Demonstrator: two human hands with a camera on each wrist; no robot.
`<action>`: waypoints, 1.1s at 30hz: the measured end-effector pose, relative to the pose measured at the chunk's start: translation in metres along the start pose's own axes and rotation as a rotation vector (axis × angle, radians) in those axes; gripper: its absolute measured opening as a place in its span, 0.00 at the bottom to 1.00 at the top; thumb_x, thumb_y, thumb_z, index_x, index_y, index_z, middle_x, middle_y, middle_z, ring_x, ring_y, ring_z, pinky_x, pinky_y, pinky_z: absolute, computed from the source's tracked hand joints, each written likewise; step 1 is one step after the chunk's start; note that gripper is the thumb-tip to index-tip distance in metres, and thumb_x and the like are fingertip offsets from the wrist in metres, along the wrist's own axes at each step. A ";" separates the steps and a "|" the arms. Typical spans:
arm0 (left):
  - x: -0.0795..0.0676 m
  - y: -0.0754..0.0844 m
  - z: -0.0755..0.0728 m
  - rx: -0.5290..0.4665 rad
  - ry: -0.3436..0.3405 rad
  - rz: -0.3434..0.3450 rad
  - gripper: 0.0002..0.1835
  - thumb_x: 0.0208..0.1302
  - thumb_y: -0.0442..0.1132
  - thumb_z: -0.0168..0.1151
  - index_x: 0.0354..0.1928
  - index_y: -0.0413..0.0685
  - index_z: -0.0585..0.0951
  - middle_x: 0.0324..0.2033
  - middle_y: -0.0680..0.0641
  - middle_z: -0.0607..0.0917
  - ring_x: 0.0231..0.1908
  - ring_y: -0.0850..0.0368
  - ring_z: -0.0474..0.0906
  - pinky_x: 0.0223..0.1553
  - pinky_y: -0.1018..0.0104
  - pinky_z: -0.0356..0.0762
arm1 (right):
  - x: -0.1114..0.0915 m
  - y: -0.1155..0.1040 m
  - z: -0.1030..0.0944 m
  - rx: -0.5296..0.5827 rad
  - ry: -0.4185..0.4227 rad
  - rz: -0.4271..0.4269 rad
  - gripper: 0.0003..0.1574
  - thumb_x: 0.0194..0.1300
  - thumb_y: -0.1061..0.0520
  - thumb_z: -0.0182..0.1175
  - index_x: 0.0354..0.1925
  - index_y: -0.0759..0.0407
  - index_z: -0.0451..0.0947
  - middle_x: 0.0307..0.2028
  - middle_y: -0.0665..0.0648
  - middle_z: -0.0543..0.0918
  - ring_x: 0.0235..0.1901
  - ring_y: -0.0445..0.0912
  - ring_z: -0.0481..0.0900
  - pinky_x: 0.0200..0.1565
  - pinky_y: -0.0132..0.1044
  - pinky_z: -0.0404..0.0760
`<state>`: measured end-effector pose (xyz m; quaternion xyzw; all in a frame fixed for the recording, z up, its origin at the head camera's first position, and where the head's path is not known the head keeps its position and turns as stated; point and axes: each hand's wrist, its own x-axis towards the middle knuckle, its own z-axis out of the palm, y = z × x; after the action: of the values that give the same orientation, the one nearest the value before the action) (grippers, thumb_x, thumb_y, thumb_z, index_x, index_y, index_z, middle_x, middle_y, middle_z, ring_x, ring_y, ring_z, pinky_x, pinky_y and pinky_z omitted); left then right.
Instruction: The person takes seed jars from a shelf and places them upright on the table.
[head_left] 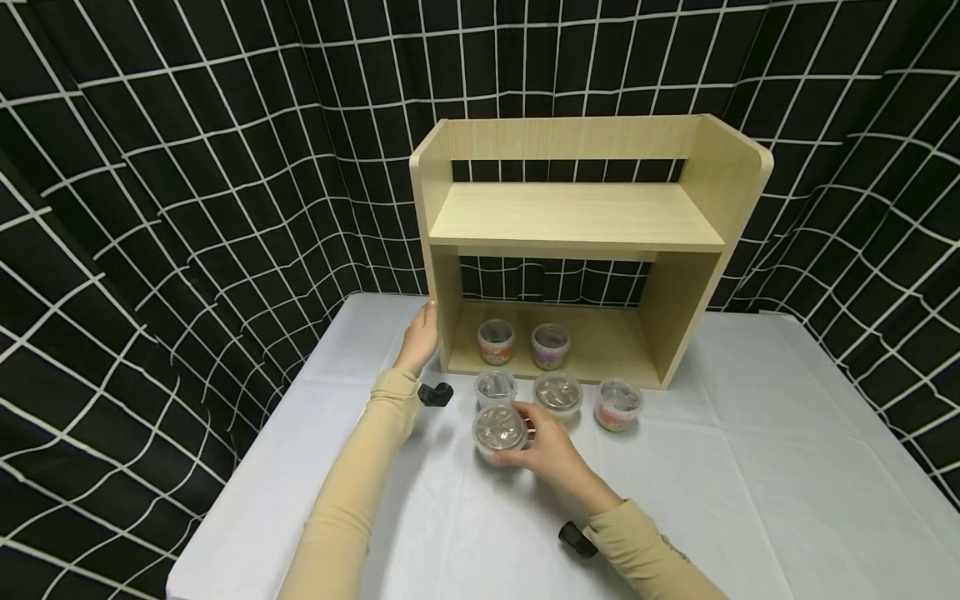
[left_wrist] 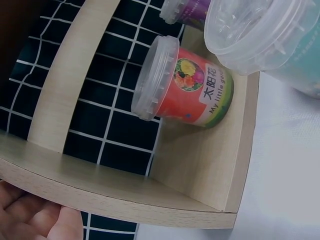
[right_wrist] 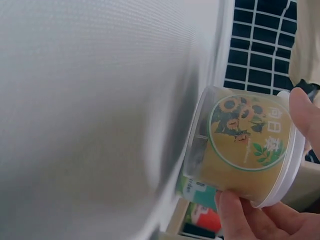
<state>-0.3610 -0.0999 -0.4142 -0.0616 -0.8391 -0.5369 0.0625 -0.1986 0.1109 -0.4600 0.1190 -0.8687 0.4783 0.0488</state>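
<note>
teal tub (left_wrist: 297,62) cropped, left hand (left_wrist: 45,220) cropped, left-wrist view

Walls: I see black hangings (head_left: 187,142) to the left, behind and to the right, crossed by white grid lines that bend where the fabric folds.
Worktop: my head view shows a white cover (head_left: 720,500) with faint creases.
Shelf: I have a pale wood-grain unit (head_left: 573,215) standing at the back, two-tiered, its upper corners rounded, the grid visible through its open back.
Light: I get soft shadows on the white cover, with a bright patch in the left wrist view.
</note>
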 end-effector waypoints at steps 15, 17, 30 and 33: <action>0.000 -0.001 0.002 -0.007 0.013 0.004 0.31 0.74 0.54 0.26 0.69 0.42 0.59 0.65 0.40 0.63 0.65 0.44 0.55 0.65 0.55 0.51 | -0.002 0.001 0.006 -0.031 -0.022 -0.003 0.54 0.36 0.50 0.79 0.60 0.67 0.67 0.50 0.60 0.76 0.44 0.51 0.76 0.44 0.43 0.78; 0.000 -0.001 0.002 -0.006 0.014 0.006 0.31 0.75 0.54 0.26 0.68 0.41 0.59 0.65 0.40 0.63 0.65 0.44 0.55 0.65 0.55 0.52 | -0.002 0.001 0.006 -0.028 -0.022 -0.001 0.54 0.36 0.50 0.79 0.60 0.66 0.67 0.51 0.60 0.76 0.43 0.51 0.77 0.44 0.42 0.78; -0.001 -0.001 0.000 -0.015 0.000 0.011 0.31 0.74 0.54 0.26 0.69 0.43 0.59 0.65 0.41 0.63 0.65 0.45 0.55 0.65 0.55 0.52 | -0.003 0.002 0.007 -0.012 -0.025 0.012 0.55 0.37 0.49 0.78 0.61 0.66 0.65 0.52 0.60 0.75 0.44 0.51 0.77 0.45 0.41 0.78; -0.001 -0.001 0.000 -0.013 -0.003 0.010 0.31 0.74 0.55 0.26 0.69 0.42 0.58 0.65 0.40 0.63 0.65 0.45 0.54 0.66 0.55 0.51 | -0.002 0.003 0.008 -0.019 -0.031 0.004 0.55 0.38 0.50 0.78 0.61 0.66 0.65 0.52 0.61 0.74 0.44 0.51 0.76 0.45 0.42 0.78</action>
<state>-0.3600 -0.1003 -0.4155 -0.0669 -0.8353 -0.5420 0.0633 -0.1970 0.1061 -0.4669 0.1243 -0.8742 0.4680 0.0355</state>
